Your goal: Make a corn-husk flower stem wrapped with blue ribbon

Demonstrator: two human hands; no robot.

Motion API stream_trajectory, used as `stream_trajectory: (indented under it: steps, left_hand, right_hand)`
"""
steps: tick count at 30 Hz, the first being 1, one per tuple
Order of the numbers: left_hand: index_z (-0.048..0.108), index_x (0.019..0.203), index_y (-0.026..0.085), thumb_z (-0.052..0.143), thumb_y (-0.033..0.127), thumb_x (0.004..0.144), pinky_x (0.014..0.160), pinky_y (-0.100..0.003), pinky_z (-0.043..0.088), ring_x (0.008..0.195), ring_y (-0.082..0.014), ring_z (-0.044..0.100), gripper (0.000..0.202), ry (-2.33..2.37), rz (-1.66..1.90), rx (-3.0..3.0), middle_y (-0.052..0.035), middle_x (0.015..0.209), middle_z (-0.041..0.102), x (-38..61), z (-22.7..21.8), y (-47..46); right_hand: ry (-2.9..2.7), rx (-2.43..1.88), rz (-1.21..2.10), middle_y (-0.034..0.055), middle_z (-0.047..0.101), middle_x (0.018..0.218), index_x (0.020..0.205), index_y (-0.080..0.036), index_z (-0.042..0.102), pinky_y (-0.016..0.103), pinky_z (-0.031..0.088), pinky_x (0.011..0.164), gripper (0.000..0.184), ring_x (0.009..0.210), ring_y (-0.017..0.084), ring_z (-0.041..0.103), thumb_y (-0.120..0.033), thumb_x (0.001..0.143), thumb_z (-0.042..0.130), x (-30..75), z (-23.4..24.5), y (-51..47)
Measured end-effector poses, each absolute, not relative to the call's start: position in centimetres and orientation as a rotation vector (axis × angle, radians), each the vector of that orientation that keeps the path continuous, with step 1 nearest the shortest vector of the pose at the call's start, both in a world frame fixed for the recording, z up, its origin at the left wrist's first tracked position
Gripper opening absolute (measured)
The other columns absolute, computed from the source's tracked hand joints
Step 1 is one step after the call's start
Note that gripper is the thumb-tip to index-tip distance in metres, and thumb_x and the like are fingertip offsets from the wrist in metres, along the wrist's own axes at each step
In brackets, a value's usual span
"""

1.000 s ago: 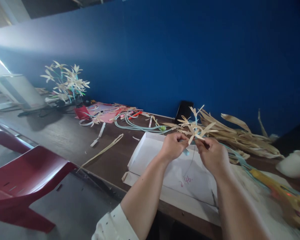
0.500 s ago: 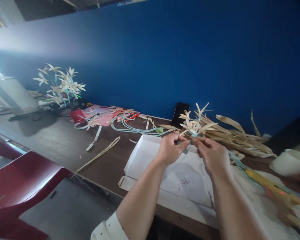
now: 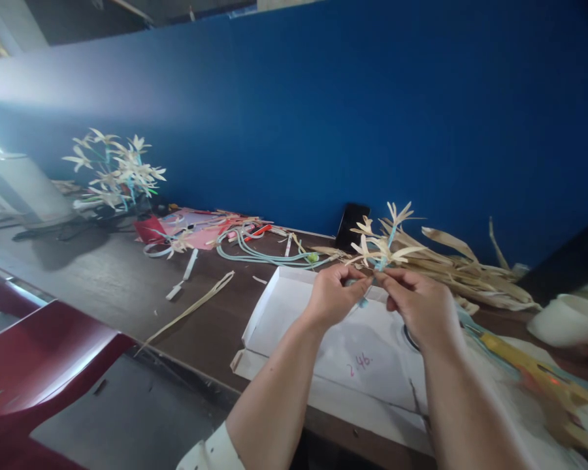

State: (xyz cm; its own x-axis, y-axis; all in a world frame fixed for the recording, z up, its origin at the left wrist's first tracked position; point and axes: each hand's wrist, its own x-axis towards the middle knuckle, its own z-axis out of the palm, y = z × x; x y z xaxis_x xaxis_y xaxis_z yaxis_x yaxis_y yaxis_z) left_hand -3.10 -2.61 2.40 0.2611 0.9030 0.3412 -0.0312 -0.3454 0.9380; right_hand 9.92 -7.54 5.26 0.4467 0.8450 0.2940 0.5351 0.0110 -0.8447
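Dark brown table point(image 3: 210, 326) runs along a blue partition point(image 3: 372, 98); flower spray point(image 3: 385, 249) is up over the far edge of an open white box point(image 3: 285, 310), right of centre; blooms point up, long axis near upright with slight lean right, stem end down between the hands; petals cream, narrow, pointed, blooms at different heights, stem light blue; light blue piece point(image 3: 362, 303) shows just below left fingers; left hand point(image 3: 337, 295) pinches at the stem base from the left; right hand point(image 3: 417, 303) pinches it from the right, fingertips close together; fingers hide the lower stem, exact grip unclear; dry leaf strips point(image 3: 470, 281) pile behind and right; black phone point(image 3: 351, 225) leans on the partition just behind; looped pale cord point(image 3: 274, 261) left; yellow tool point(image 3: 512, 356) and white cup point(image 3: 566, 320) right; right forearm point(image 3: 463, 391) blocks part of the box; similar flower bunch point(image 3: 127, 168) far left; red chair point(image 3: 53, 359) near left.
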Motion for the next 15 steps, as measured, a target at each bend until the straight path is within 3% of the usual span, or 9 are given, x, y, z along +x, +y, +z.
stream_trajectory:
  steps: [15]
  left_hand:
    - [0.071, 0.071, 0.016, 0.069, 0.036, 0.066, 0.06, -0.021, 0.04, 0.063, -0.0103, 0.055, 0.021, 0.874, 1.096, 1.44, 0.0002, 0.068, 0.064, -3.0, 2.0, -2.0]
  right_hand:
    - [-1.346, -1.602, 0.291, -0.0032, 0.05, 0.044, 0.085, -0.017, 0.071, 0.023, 0.032, 0.042, 0.031, 0.04, 0.011, 0.043, -0.043, 0.074, 0.058, 10.1, 4.2, -7.0]
